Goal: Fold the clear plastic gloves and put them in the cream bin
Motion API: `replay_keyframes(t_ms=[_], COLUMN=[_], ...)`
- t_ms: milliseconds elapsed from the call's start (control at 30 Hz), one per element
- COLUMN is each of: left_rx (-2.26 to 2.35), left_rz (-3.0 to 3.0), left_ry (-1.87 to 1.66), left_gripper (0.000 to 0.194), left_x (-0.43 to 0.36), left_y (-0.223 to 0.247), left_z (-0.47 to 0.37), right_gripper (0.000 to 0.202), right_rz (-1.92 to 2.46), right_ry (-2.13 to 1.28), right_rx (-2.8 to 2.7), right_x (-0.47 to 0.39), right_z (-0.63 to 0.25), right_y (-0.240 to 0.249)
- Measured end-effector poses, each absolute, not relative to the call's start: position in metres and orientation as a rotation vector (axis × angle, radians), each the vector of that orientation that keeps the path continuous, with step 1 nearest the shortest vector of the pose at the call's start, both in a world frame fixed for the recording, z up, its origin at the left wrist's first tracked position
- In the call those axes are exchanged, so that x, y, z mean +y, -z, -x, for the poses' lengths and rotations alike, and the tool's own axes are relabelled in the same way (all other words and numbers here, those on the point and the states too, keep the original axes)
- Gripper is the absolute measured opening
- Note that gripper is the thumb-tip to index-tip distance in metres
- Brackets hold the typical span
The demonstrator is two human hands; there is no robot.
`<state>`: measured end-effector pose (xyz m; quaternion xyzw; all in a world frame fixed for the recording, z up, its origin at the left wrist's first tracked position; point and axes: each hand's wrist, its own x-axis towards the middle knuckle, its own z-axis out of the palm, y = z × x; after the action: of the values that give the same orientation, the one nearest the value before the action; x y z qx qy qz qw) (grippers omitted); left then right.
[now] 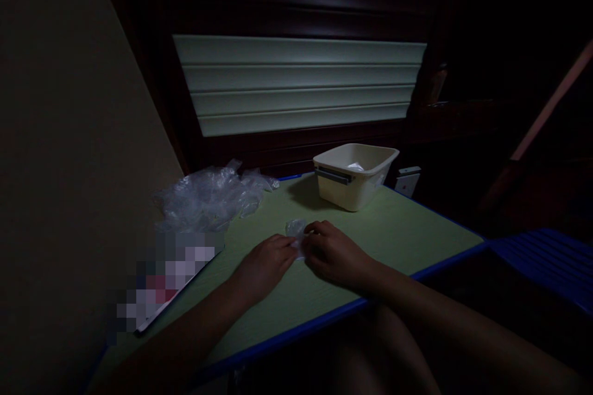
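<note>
A small clear plastic bag lies on the green tabletop, between my two hands and partly covered by them. My left hand rests low over the table, its fingers closed on the bag's left side. From the other side, my right hand curls its fingers at the bag's right edge. The fingertips and their exact grip are dim and hard to make out. Beyond my left hand sits a loose heap of clear plastic bags.
A cream bin with a grey handle stands at the back of the table, something pale and shiny inside. Blurred papers lie at the left by the wall. A blue slatted seat is at the right. The room is dark.
</note>
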<state>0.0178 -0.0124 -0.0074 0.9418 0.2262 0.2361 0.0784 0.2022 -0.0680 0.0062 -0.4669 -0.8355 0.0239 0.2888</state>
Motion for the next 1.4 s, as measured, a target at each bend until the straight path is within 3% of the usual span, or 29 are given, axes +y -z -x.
replay_keyframes(t_ms=[467, 700, 1067, 1200, 1300, 1400], left_rx=[0.773, 0.832, 0.789, 0.847, 0.877, 0.869], left_rz=[-2.621, -2.552, -2.532, -2.5, -2.471, -2.449], left_ry=[-0.79, -0.83, -0.843, -0.842, -0.838, -0.825], left_gripper=[0.018, 0.039, 0.022, 0.019, 0.015, 0.013], left_x=[-0.0105, -0.012, -0.009, -0.0084, -0.0083, -0.0097], left_y=[0.007, 0.0043, 0.0032, 0.0032, 0.0033, 0.0017], left_z=[-0.0156, -0.0145, -0.0148, -0.0139, -0.014, -0.0155], right_gripper=[0.017, 0.016, 0.021, 0.034, 0.021, 0.02], right_rz=[1.238, 1.238, 1.248, 1.238, 1.236, 1.228], right_ry=[-0.011, -0.032, -0.119, -0.166, -0.242, -0.338], right_rx=[-2.295, -2.278, -2.178, -2.16, -2.129, -2.078], right_x=[-0.0716, -0.0691, -0.0705, -0.0714, -0.0689, -0.0658], right_z=[-0.2068, -0.2044, -0.2062, -0.2058, -0.2061, -0.2084], right_y=[-0.0061, -0.0046, -0.0077, -0.0067, -0.0055, -0.0039])
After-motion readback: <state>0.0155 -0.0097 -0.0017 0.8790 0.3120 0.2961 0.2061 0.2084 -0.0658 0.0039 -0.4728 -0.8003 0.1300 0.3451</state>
